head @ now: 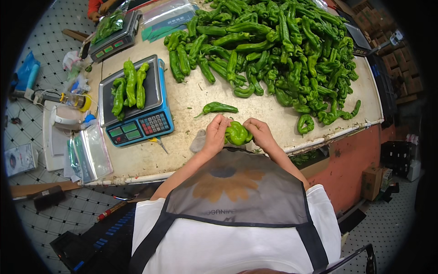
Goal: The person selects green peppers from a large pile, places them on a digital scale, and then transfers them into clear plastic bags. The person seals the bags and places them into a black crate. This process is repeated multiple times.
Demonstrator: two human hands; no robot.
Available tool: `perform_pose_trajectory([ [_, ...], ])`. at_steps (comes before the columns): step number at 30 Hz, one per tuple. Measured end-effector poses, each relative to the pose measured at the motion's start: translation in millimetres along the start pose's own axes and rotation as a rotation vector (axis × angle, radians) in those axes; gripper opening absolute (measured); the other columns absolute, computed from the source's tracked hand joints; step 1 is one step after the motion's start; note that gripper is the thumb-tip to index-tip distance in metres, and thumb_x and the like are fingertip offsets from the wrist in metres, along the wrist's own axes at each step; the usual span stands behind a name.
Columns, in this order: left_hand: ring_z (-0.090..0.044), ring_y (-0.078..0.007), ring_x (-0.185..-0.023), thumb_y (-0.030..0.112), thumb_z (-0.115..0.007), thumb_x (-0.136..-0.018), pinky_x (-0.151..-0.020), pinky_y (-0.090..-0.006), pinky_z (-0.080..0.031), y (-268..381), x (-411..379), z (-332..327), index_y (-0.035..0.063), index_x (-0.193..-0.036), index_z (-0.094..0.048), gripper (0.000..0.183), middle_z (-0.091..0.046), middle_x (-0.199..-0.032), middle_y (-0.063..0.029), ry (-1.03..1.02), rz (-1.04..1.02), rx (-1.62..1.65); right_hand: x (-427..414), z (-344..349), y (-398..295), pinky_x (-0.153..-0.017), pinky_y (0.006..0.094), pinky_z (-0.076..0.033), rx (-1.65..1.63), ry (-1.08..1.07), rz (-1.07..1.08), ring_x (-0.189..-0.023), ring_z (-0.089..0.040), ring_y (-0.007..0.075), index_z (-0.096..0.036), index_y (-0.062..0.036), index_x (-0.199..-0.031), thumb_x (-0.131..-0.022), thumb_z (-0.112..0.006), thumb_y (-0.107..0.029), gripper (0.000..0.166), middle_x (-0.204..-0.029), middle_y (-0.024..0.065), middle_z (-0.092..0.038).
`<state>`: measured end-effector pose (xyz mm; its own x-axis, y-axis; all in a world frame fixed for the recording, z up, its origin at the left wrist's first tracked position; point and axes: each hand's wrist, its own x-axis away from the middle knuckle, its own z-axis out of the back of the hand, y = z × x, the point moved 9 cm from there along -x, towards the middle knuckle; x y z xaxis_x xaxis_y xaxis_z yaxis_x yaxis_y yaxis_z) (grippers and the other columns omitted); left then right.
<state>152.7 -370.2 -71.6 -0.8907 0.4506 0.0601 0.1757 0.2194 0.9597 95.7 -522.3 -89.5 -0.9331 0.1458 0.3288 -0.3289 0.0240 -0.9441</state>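
Observation:
Between my two hands, close to the table's front edge, is a curled green pepper [236,133]. My left hand [216,133] pinches it from the left, and my right hand [259,132] grips its right side. Just beyond them a single long green pepper [219,107] lies on the table. A digital weighing scale [150,124] with a blue body stands to the left, bearing three green peppers [130,84] on its metal pan. Past my hands rises a large heap of green peppers [273,44]. A grey cloth [197,141] lies beside my left wrist, partly hidden.
Small yellow-handled scissors [158,143] lie below the scale. Clear printed bags [91,154] rest at the table's left corner, near a white tape dispenser-like object [65,117]. Another scale [114,36] holds bagged peppers at the far left, beside another person's hands [97,14].

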Motion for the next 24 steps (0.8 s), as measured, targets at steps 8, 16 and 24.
perform_pose_trajectory([
  [8,-0.059,-0.0154,-0.101,0.006,-0.043,-0.101,-0.088,-0.0273,-0.048,-18.6,1.8,2.9,0.0013,-0.104,-0.057,0.015,-0.063,-0.109,-0.0088,-0.069,0.151,0.236,4.3,10.4,10.2,-0.032,0.0221,-0.025,-0.041,-0.025,-0.326,-0.034,-0.034,0.007,-0.065,-0.0067,-0.086,-0.095,-0.049,-0.045,0.042,-0.053,-0.0017,-0.05],
  [16,-0.048,-0.021,-0.129,-0.015,-0.05,-0.086,-0.107,-0.0323,-0.039,37.5,16.5,-13.5,0.0088,-0.135,-0.053,0.054,-0.051,-0.138,-0.0069,-0.32,-0.072,-0.363,8.0,14.5,37.8,-0.031,0.0251,-0.028,-0.195,-0.047,-0.542,-0.032,-0.039,0.0109,-0.06,-0.0047,-0.085,-0.094,-0.044,-0.059,0.057,-0.049,0.0042,-0.051],
  [24,-0.055,-0.0166,-0.117,-0.004,-0.062,-0.089,-0.094,-0.0308,-0.05,10.9,12.1,10.4,0.0032,-0.14,-0.047,0.053,-0.055,-0.132,-0.0089,-0.179,0.016,-0.052,11.4,-0.8,11.0,-0.04,0.0247,-0.042,-0.244,-0.152,-0.306,-0.043,-0.05,0.0121,-0.058,-0.0046,-0.104,-0.099,-0.03,-0.061,0.064,-0.062,0.0061,-0.058],
])
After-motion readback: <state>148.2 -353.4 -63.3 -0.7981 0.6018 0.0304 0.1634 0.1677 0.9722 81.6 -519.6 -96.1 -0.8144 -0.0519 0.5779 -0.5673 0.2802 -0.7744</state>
